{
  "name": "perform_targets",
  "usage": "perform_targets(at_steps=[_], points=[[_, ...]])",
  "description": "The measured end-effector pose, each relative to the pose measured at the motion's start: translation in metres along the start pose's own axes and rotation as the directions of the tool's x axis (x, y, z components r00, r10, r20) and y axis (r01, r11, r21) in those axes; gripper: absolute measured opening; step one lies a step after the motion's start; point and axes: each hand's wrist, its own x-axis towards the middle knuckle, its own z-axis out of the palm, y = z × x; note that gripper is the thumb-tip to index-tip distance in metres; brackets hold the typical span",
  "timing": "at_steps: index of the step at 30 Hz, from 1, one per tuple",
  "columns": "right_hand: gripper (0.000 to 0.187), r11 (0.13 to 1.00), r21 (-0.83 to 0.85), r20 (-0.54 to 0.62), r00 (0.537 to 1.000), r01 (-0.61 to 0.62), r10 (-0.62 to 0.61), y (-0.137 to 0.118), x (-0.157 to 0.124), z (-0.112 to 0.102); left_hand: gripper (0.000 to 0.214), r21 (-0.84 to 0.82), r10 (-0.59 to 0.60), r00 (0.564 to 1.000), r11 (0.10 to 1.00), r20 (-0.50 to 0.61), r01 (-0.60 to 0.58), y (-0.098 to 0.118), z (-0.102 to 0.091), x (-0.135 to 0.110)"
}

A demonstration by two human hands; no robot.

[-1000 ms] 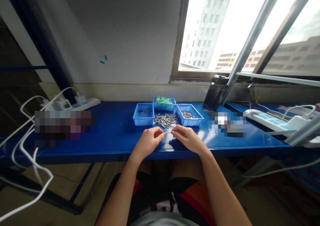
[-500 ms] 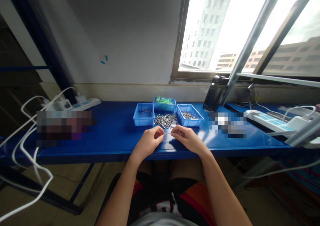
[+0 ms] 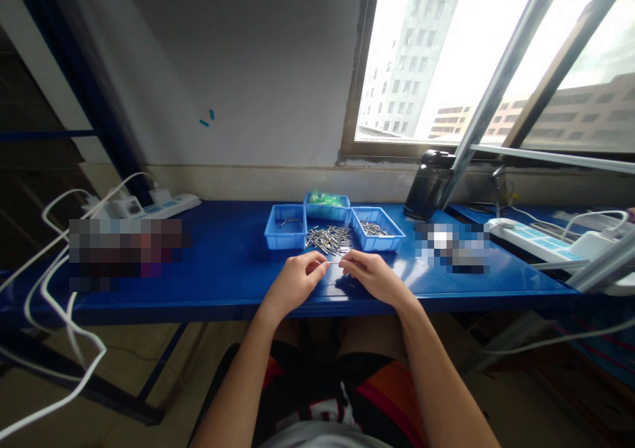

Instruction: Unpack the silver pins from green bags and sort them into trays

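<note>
My left hand (image 3: 296,280) and my right hand (image 3: 371,275) meet over the near part of the blue table (image 3: 223,269), fingertips pinched together on one thin metal pin (image 3: 334,263) stretched between them. Just beyond the hands lies a loose heap of metal pins (image 3: 327,237). A blue tray (image 3: 285,227) with a few pins stands left of the heap, and another blue tray (image 3: 377,229) holding pins stands right of it. Behind them sits a third blue tray with green parts (image 3: 326,201).
A dark jug (image 3: 428,183) stands at the back right by the window. White power strips with cables lie at the back left (image 3: 163,204) and at the right (image 3: 536,239). White cables (image 3: 54,289) hang off the left edge. A slanted metal bar (image 3: 496,90) crosses the window.
Both hands stay pinched on the pin; the fingertips have only shifted slightly against each other.
</note>
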Motion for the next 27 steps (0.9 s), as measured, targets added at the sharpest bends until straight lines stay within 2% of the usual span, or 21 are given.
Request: perform_targets(at_steps=[5,14,22,27], points=[[0.025,1.000,-0.028,0.072,0.997,0.014,-0.012,0.001,0.001,0.001,0.026,-0.031,0.026,1.000,0.999,0.002,-0.026,-0.001,0.000,-0.001],[0.029,0.990,-0.111,0.121,0.990,0.088,-0.075,0.003,0.002,0.001,0.023,-0.029,0.046,0.998,0.999,0.046,-0.045,0.000,0.000,-0.001],[0.027,0.996,-0.062,0.079,0.996,0.056,-0.052,-0.006,0.000,-0.001,0.016,0.022,0.006,1.000,1.000,0.006,-0.006,0.003,-0.001,-0.003],[0.027,0.999,-0.035,0.047,0.998,0.038,-0.036,-0.010,-0.002,-0.003,0.024,0.024,-0.003,0.998,1.000,0.064,0.001,0.001,0.000,-0.001]])
